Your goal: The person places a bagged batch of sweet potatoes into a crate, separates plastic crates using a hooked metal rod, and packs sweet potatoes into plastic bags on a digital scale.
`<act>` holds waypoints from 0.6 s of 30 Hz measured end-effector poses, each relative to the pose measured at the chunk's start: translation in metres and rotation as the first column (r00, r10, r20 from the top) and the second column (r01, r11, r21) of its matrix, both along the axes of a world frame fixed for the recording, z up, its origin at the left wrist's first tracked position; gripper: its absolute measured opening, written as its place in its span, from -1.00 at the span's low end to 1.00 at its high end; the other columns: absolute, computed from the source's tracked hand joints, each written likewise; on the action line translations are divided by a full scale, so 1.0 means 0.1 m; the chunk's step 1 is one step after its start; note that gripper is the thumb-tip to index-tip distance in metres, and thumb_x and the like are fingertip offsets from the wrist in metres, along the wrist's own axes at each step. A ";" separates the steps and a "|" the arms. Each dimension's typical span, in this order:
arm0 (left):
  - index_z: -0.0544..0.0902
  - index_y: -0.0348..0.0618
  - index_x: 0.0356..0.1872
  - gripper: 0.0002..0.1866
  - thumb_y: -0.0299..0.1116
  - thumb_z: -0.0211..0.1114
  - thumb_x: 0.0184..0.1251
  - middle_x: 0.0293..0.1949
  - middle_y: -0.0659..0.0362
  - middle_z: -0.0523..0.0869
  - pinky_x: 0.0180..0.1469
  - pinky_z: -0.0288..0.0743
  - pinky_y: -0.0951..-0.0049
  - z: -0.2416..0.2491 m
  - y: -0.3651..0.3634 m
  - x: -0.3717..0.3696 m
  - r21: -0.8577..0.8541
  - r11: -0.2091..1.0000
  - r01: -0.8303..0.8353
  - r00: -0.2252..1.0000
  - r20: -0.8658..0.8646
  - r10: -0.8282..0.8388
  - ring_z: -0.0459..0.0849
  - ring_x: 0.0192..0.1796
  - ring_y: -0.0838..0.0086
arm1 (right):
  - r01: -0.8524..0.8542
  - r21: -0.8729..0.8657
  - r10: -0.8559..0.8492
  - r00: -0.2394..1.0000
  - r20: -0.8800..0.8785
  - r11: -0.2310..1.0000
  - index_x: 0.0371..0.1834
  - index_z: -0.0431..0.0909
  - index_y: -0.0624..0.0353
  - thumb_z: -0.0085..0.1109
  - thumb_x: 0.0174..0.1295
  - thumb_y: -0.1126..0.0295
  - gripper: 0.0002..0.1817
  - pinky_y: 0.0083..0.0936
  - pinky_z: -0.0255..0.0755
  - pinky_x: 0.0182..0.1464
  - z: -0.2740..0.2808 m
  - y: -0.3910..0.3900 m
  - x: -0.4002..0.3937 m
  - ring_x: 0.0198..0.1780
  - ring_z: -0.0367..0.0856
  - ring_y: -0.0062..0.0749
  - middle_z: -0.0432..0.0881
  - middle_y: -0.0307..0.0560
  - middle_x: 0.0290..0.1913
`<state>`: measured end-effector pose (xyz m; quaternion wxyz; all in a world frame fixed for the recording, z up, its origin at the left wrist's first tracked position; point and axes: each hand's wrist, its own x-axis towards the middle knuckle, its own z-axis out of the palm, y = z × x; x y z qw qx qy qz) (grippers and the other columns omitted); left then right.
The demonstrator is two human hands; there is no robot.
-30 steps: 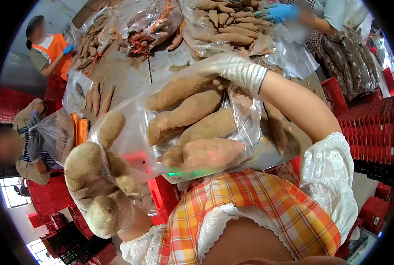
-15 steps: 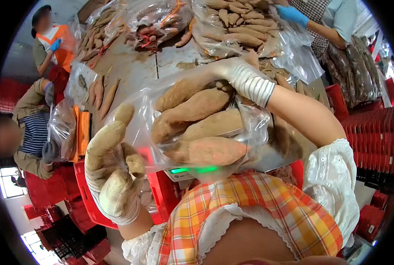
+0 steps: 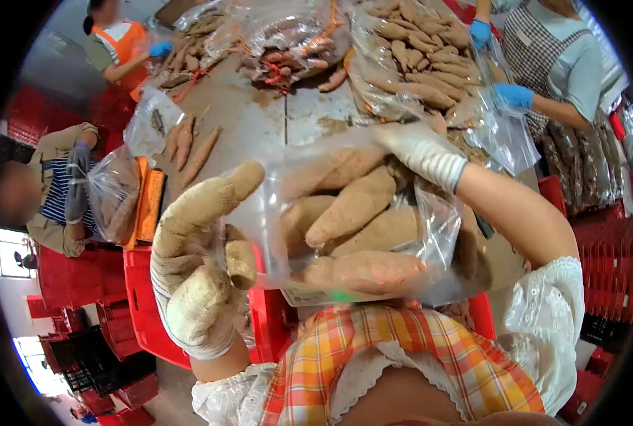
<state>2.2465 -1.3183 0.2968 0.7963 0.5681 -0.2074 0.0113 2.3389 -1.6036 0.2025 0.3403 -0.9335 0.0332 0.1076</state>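
A clear plastic bag (image 3: 441, 227) of several large, earth-dusted sweet potatoes (image 3: 352, 206) lies in front of me, over a scale (image 3: 306, 296) whose green display glows through the plastic. My right hand (image 3: 419, 153), in a white striped-cuff glove, grips the bag's far upper side; its fingertips are blurred. To the left of the bag, my left hand (image 3: 199, 263) wears a soiled knit glove. Its fingers are curved and spread apart, with the index finger reaching up beside the bag's left edge.
Large open bags of sweet potatoes (image 3: 430, 64) and a tied bag (image 3: 288, 50) cover the table's far side. Loose sweet potatoes (image 3: 201, 156) lie at left. A red crate (image 3: 142, 305) stands below my left hand. Co-workers stand left and at the far right, one with blue gloves (image 3: 513, 95).
The view has shifted, so the scene sits further right and lower. Sweet potatoes inside the bag have changed position, and the bag covers more of the scale's display. My right hand still grips the bag.
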 end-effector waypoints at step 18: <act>0.39 -0.46 0.13 -0.33 -0.29 0.38 -0.01 0.17 -0.23 0.43 -0.36 0.46 0.67 0.17 -0.13 0.02 -0.064 0.997 0.037 0.984 -0.172 -0.048 0.60 -0.37 0.58 | -0.611 -0.136 0.625 0.749 0.218 0.780 -0.08 0.56 0.09 0.11 0.11 0.23 -0.68 -0.17 0.40 -0.07 -0.12 0.58 0.17 -0.11 0.50 0.07 0.54 0.14 -0.16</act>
